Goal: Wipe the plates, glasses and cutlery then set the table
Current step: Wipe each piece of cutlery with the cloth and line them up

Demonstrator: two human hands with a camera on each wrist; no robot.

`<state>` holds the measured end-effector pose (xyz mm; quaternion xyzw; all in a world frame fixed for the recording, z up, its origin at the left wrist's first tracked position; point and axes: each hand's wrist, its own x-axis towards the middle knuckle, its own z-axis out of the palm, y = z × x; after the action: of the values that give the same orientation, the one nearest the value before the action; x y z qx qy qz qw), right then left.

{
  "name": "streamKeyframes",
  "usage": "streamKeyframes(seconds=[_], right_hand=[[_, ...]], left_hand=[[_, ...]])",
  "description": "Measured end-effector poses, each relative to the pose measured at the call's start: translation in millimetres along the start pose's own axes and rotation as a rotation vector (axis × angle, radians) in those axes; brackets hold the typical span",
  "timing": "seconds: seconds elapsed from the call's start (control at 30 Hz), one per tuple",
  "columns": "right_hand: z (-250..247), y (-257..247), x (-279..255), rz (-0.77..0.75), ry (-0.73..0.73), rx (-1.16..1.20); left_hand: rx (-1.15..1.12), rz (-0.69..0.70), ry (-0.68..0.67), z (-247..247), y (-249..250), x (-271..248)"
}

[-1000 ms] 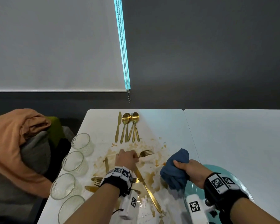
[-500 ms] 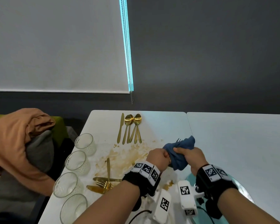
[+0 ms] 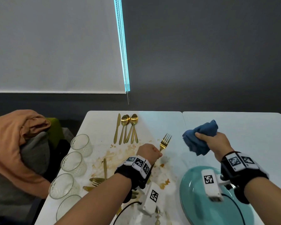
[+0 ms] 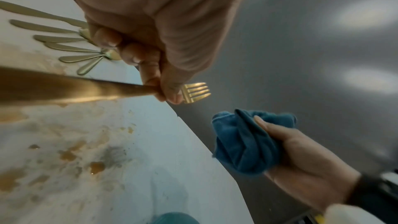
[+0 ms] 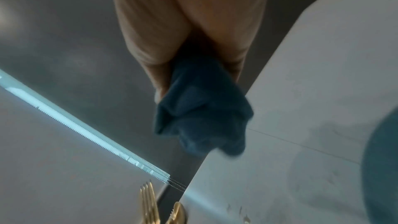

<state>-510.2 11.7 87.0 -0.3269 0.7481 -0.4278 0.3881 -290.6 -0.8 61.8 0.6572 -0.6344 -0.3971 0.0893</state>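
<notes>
My left hand (image 3: 150, 153) grips a gold fork (image 3: 165, 142) by its handle, tines up and away, above the stained white table (image 3: 152, 124). In the left wrist view thumb and fingers wrap the fork (image 4: 194, 92) just below the tines. My right hand (image 3: 216, 144) holds a crumpled blue cloth (image 3: 199, 138) in the air to the right of the fork, apart from it. The right wrist view shows the cloth (image 5: 202, 113) bunched in my fingers. A gold knife (image 3: 117, 127) and several gold spoons (image 3: 130, 127) lie in a row at the far side.
Several empty glasses (image 3: 74, 161) line the table's left edge. More gold cutlery (image 3: 97, 181) lies in brown spills near my left wrist. A teal plate (image 3: 195, 198) sits at the near right. Orange and grey clothing (image 3: 18, 143) is heaped on a seat at the left.
Half a second ago the cloth was wrapped round the fork between both hands. My right hand has pulled the cloth off to the right, and the fork's tines now show bare.
</notes>
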Motion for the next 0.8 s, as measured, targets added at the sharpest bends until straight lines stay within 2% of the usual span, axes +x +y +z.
streamKeyframes(seconds=[0.1,0.17,0.3,0.37,0.6,0.7,0.8], right_hand=[[9.1,8.8,-21.4,0.08,-0.209,0.265],[28.9,14.3,-35.4,0.152,-0.297,0.382],[50.0,16.5,-42.4,0.249,-0.378,0.394],[49.5,15.9,-37.1,0.247,-0.354,0.35],[53.4,0.1,-6.6,0.221,-0.067,0.381],[42.7,-13.3,10.0,0.208,-0.041,0.519],[41.2,-19.8,20.6,0.206,-0.047,0.563]], left_hand=[[-0.115,0.034,0.042,4.8,9.3,-1.8],[-0.138,0.085,0.045,9.7,23.5,-5.7],[0.0,0.151,0.044,17.1,41.9,-10.2],[0.011,0.163,0.042,19.8,42.6,-9.4],[0.012,0.185,0.035,14.9,48.0,-5.1],[0.057,0.152,-0.075,10.0,33.7,1.5],[-0.035,0.118,-0.165,11.5,20.7,9.3]])
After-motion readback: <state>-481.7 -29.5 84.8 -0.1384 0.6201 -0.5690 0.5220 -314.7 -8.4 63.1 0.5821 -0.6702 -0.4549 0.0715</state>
